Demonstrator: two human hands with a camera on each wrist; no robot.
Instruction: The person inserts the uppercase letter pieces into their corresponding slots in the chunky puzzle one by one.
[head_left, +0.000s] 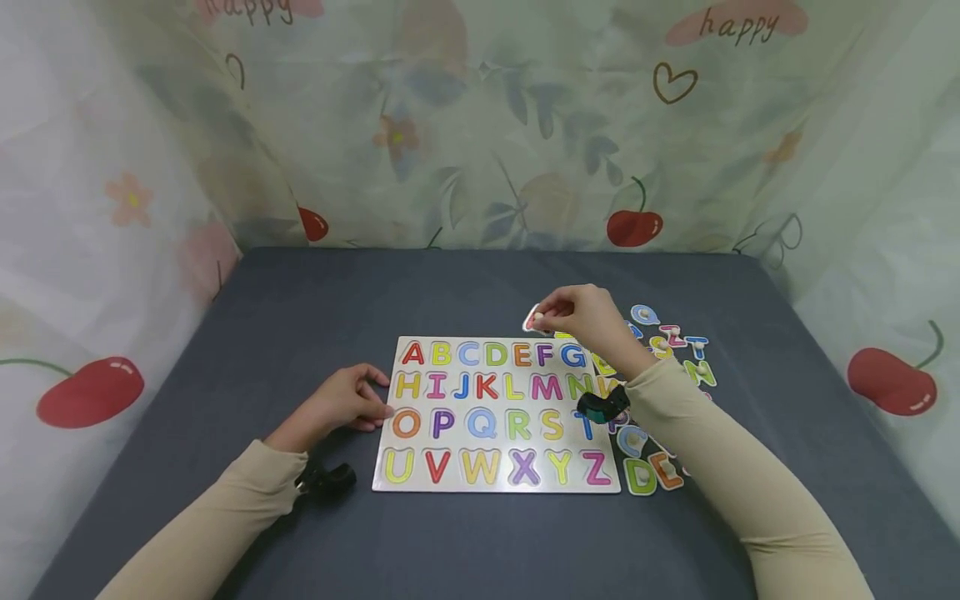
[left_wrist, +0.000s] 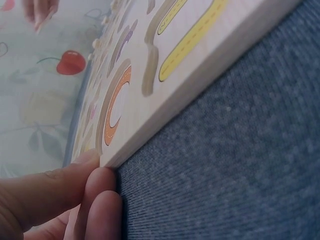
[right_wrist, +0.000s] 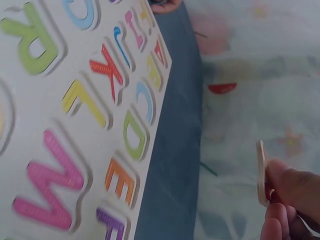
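A wooden alphabet puzzle board [head_left: 498, 485] with coloured letter recesses from A to Z lies flat on the table. My left hand [head_left: 347, 400] holds its left edge beside the O, the thumb on the top face and fingers against the side in the left wrist view. Above the board's far edge, my right hand [head_left: 587, 315] pinches a small letter piece [head_left: 531, 319], red with a pale rim, by its knob. The right wrist view shows this piece [right_wrist: 261, 175] nearly edge-on, so its letter cannot be read.
Loose letter pieces with knobs lie along the board's right side, partly hidden by my right forearm. Among them are a blue Q [head_left: 643, 314], a blue T [head_left: 696, 343] and a green D [head_left: 630, 479]. A dark cloth [head_left: 315, 292] covers the table; printed curtains [head_left: 510, 125] surround it.
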